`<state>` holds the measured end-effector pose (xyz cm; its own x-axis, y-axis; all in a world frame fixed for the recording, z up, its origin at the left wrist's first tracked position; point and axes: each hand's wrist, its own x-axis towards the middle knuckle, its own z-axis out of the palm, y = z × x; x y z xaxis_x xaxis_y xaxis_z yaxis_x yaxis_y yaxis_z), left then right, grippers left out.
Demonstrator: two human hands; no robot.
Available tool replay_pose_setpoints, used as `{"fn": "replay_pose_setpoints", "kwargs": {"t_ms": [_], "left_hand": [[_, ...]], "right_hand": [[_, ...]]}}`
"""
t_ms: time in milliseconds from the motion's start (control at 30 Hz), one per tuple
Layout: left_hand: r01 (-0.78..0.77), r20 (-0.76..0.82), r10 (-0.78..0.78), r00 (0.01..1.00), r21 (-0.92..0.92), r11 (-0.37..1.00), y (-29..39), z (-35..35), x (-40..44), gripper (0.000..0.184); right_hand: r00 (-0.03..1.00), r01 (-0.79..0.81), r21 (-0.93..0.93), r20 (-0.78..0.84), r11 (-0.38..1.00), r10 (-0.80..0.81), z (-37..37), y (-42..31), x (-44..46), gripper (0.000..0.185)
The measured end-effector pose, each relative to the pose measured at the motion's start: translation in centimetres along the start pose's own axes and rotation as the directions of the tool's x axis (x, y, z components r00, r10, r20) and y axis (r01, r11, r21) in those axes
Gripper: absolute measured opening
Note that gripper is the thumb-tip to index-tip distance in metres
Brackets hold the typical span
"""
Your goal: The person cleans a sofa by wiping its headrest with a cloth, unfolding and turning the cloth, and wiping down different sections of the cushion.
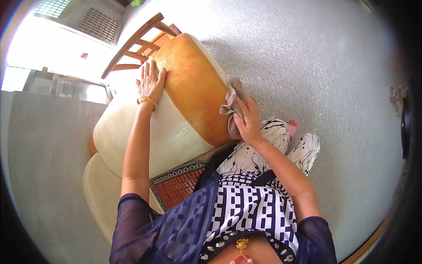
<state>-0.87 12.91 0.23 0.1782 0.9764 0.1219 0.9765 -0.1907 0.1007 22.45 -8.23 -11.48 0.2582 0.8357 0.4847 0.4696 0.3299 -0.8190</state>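
A padded sofa armrest, cream with a broad orange-brown band [191, 83], fills the middle of the view. My left hand [151, 81] lies flat on its top with the fingers stretched out, near the seam between cream and orange. At the front edge of the band, my right hand [248, 121] grips a crumpled grey-brown cloth [233, 103] and presses it against the orange surface. Part of the cloth hangs below the fingers.
A wooden chair or rack [140, 44] stands just beyond the armrest. Beside my legs is a woven reddish-brown seat mat [176, 187]. Speckled grey floor [343, 88] stretches to the right, and a bright window [48, 48] is at upper left.
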Motion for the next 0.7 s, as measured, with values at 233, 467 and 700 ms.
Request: {"fn": "replay_pose_setpoints", "kwargs": {"t_ms": [233,467,700], "left_hand": [[0.000,-0.017,0.001,1.000,0.046,0.999,0.2,0.3,0.0,0.074],[-0.005,-0.043,0.008,0.999,0.070,0.998,0.4,0.3,0.0,0.073],[-0.001,-0.046,0.004,0.999,0.060,0.998,0.3,0.3,0.0,0.073]], "right_hand": [[0.971,0.240,-0.176,0.059,0.955,-0.233,1.7,-1.4,9.0,0.042],[0.963,0.189,-0.275,0.238,0.943,-0.124,6.4,-0.9,19.3,0.041],[0.950,0.030,-0.366,0.300,0.930,0.088,7.3,-1.8,21.9,0.045]]}}
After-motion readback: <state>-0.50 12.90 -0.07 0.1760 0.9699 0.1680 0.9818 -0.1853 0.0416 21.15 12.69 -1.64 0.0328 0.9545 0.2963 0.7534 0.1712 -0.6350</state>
